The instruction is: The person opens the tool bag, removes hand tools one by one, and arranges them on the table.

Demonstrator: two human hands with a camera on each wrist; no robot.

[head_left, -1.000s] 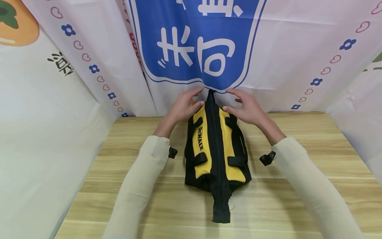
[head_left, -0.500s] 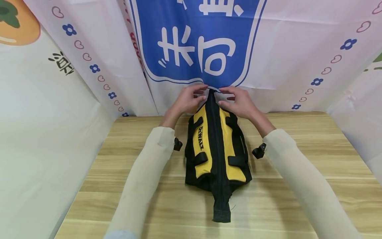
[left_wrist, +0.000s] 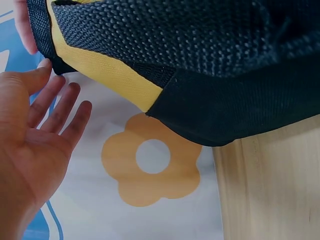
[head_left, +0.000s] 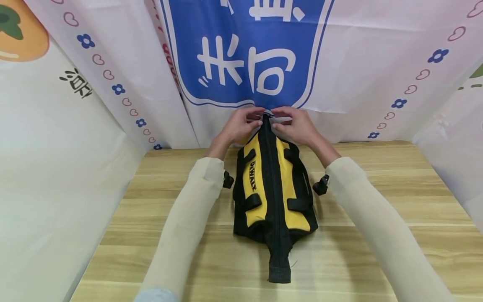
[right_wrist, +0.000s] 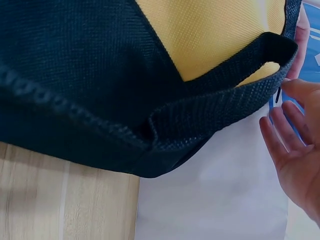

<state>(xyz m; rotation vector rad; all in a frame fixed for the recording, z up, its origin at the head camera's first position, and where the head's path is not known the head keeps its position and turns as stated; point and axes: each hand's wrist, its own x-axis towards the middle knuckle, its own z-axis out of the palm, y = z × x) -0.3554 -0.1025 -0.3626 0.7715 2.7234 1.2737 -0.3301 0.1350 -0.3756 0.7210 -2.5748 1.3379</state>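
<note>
A black and yellow DEWALT tool bag [head_left: 253, 176] lies on the table with its zipper [head_left: 276, 188] running lengthwise along the top. Both hands are at its far end, on either side of the narrow black end tab [head_left: 266, 121]. My left hand [head_left: 241, 126] has its thumb at the tab's edge; in the left wrist view its fingers [left_wrist: 62, 110] spread loosely below. From the other side, my right hand [head_left: 298, 126] brings its thumb close to the tab. In the right wrist view a small dark pull [right_wrist: 278, 95] hangs by that thumb, the other fingers loosely bent.
The wood-grain table [head_left: 158, 235] extends around the bag. A white cloth backdrop with a blue sign [head_left: 245, 54] hangs right behind the bag's far end. White panels [head_left: 56, 188] stand at the sides. Black strap handles [head_left: 299, 204] stick up from the bag.
Both hands have moved inward and slightly farther from me, closing in on the bag's far end tab. The right hand has travelled more than the left. The bag stays in place.
</note>
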